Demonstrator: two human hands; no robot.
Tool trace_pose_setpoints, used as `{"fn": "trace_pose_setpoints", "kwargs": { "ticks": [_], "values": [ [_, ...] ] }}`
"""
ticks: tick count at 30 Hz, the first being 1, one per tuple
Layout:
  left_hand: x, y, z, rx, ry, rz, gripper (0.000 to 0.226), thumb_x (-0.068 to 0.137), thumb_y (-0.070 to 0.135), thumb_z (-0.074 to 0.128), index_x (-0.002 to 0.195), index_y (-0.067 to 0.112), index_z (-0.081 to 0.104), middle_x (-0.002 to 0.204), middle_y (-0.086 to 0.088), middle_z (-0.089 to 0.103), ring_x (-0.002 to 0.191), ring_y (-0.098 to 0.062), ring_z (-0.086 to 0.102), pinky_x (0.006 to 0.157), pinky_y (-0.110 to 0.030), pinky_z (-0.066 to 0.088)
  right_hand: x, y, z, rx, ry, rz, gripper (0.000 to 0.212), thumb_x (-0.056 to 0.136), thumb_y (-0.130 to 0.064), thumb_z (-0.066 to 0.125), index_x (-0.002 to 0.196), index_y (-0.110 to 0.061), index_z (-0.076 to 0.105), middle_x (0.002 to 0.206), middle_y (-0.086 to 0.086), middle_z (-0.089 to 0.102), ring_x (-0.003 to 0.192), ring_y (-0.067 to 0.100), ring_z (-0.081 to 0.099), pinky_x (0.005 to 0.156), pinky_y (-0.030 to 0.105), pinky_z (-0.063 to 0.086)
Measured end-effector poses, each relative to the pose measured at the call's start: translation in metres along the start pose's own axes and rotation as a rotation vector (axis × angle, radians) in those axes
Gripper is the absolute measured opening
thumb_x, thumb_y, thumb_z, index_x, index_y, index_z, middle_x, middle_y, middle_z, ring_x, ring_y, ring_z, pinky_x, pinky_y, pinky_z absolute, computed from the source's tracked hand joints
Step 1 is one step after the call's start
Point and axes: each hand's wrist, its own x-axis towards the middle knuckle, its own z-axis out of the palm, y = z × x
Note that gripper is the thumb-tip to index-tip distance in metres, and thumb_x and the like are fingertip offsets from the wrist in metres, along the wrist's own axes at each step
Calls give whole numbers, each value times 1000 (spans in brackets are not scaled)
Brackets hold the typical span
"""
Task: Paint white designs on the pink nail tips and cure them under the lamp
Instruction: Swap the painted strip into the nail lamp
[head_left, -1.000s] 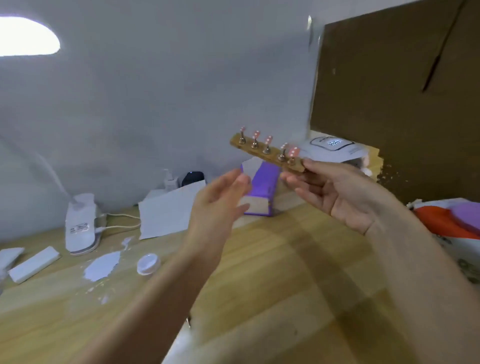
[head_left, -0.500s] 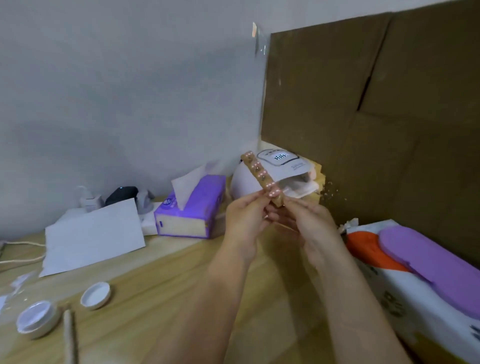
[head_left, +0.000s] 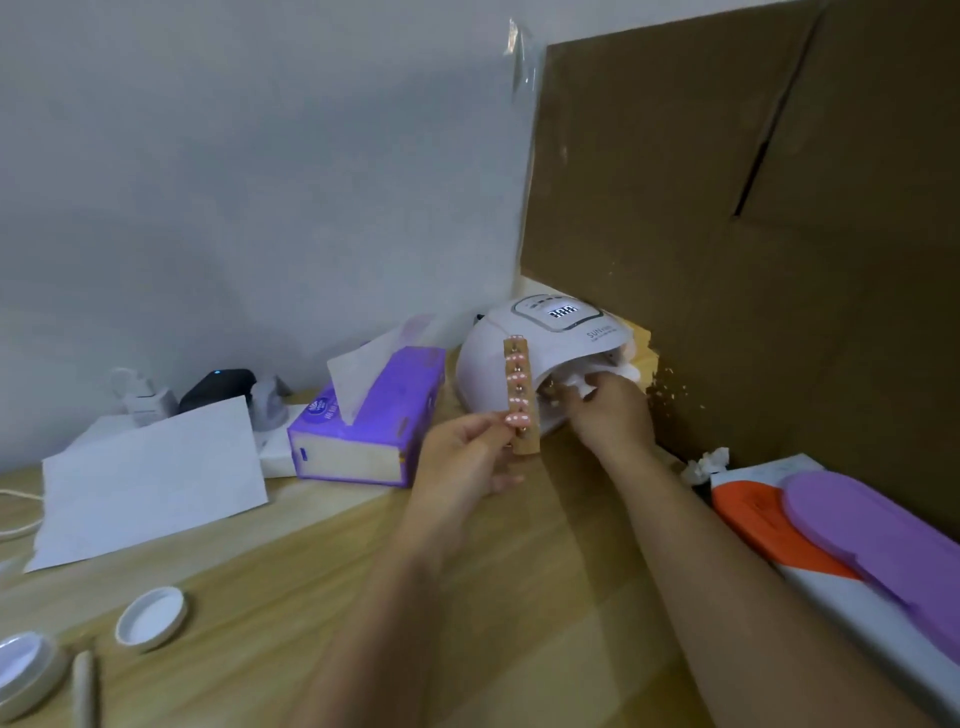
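Pale wood grain covers the table (head_left: 270, 613), which runs under a grey wall and meets a brown cardboard sheet (head_left: 753, 234) filling the upper right of the frame. At the lower left lie a round white lid (head_left: 150, 618) and part of a small white jar (head_left: 23, 670), with a large sheet of white paper (head_left: 150, 478) behind them. Toward the centre sits a purple tissue box (head_left: 369, 421) with a tissue sticking up. Just right of it the left hand (head_left: 467, 457) pinches the lower end of a wooden strip (head_left: 519, 395), held upright, that carries a row of pink nail tips (head_left: 517, 374) dotted white. Behind the strip stands the white curing lamp (head_left: 545, 343), its display lit. The right hand (head_left: 610, 415) is at the lamp's opening, fingers curled round a crumpled white tissue (head_left: 618, 371). At the far right lie an orange pad (head_left: 763, 525) and a purple pad (head_left: 878, 535) on a white box.
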Motion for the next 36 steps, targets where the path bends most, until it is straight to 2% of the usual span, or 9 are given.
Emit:
{"fn": "trace_pose_setpoints", "kwargs": {
  "ticks": [2, 8, 11, 16, 20, 22, 29, 33, 36],
  "values": [
    [0, 2, -1, -4, -13, 14, 36, 87, 4, 54, 57, 17, 70, 58, 6, 68, 53, -3, 63, 46, -17, 51, 5, -2, 6, -52, -8, 2, 31, 89, -33, 53, 101, -7, 65, 104, 15, 65, 97, 32, 59, 67, 27, 36],
    [0, 5, -3, 18, -70, 68, 43, 88, 2, 51, 55, 21, 71, 55, 7, 66, 54, -4, 63, 44, -16, 47, 7, -6, 16, -197, 1, -44, 11, 82, -7, 53, 83, 1, 61, 86, 18, 64, 86, 36, 60, 64, 28, 38],
    [2, 6, -4, 5, -80, 83, 42, 87, 1, 52, 55, 20, 71, 52, 6, 64, 50, -5, 61, 44, -16, 47, 0, -3, 13, -198, 14, -7, 25, 76, -14, 54, 56, -12, 40, 56, 2, 41, 65, 29, 43, 49, 24, 27],
    [2, 6, -3, 27, -92, 106, 45, 88, 3, 52, 54, 25, 72, 51, 7, 63, 51, -2, 62, 45, -15, 48, -19, 9, 10, -292, 19, 104, 32, 80, -46, 56, 72, -14, 52, 69, 3, 51, 80, 27, 60, 66, 27, 37],
    [2, 5, -1, 20, -75, 91, 42, 87, 3, 53, 53, 19, 71, 52, 7, 62, 49, -2, 61, 44, -14, 48, -19, 14, 5, -377, 62, 189, 38, 82, -48, 55, 98, -14, 62, 97, 7, 65, 98, 26, 63, 73, 28, 37],
    [2, 5, 0, 12, -66, 79, 36, 87, 3, 55, 57, 18, 69, 52, 7, 64, 49, -2, 61, 43, -15, 49, -17, 15, 4, -370, 109, 196, 40, 82, -47, 55, 100, -12, 63, 106, 9, 66, 101, 27, 62, 70, 27, 37],
    [0, 4, -1, 94, -105, 77, 27, 85, 6, 58, 64, 19, 70, 54, 3, 65, 49, -5, 61, 40, -16, 46, -10, 19, -1, -335, 214, 192, 42, 79, -51, 64, 93, -12, 63, 94, 10, 67, 88, 28, 64, 52, 21, 27],
    [0, 6, 0, 102, -122, 82, 21, 85, 5, 58, 70, 14, 69, 52, 3, 64, 45, -6, 58, 40, -16, 44, -12, 19, 0, -328, 149, 171, 34, 86, -46, 55, 65, -19, 55, 59, -1, 48, 62, 20, 51, 48, 18, 20],
    [-1, 5, 1, 112, -125, 79, 23, 85, 4, 58, 68, 15, 69, 52, 2, 63, 45, -6, 57, 40, -16, 45, -11, 20, 0, -324, 152, 166, 33, 91, -42, 48, 77, -18, 65, 64, 0, 50, 62, 19, 45, 49, 18, 21]
  ]
}}
